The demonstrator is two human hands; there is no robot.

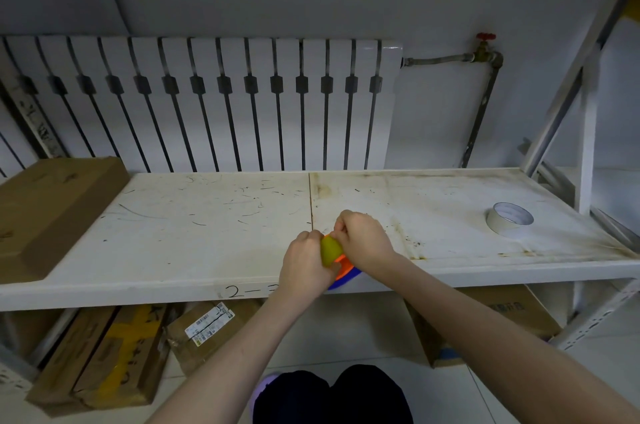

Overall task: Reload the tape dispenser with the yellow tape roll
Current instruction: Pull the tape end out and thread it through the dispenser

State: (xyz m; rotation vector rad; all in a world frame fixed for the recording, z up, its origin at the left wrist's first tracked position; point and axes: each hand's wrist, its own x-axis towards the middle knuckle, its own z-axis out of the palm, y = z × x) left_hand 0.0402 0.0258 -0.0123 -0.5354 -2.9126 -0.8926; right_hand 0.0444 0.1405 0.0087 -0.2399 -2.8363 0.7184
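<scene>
The yellow tape roll (pixel 329 250) sits between both hands over the front edge of the white shelf (pixel 207 226). Under it shows the orange and blue tape dispenser (pixel 344 273), mostly hidden by my hands. My left hand (pixel 303 268) wraps around the roll and dispenser from the left. My right hand (pixel 362 238) pinches at the top of the roll with its fingertips closed; what it pinches is too small to tell.
A white tape roll (pixel 509 218) lies on the shelf at the right. A long cardboard box (pixel 52 212) lies on the shelf's left end. More cardboard boxes (pixel 110 354) sit on the floor under the shelf. A radiator (pixel 207 101) stands behind.
</scene>
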